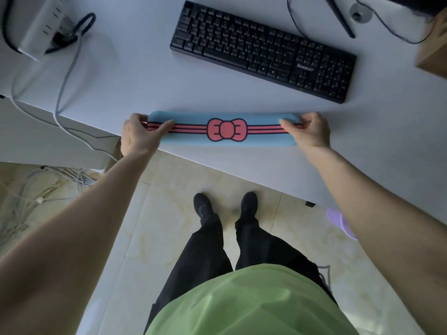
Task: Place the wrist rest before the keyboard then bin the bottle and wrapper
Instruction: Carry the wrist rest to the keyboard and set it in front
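A long blue wrist rest (193,136) with pink stripes and a pink bow lies across the near edge of the white desk (145,76). My left hand (140,134) grips its left end and my right hand (309,131) grips its right end. The black keyboard (263,50) sits farther back on the desk, angled, with a gap of bare desk between it and the wrist rest. No bottle or wrapper shows in this view.
A white power strip (41,27) with cables sits at the back left. Black cables (338,18) and a brown box (433,52) are at the back right. Tangled wires (36,189) lie on the floor at left, and a purple object (341,223) under the desk at right.
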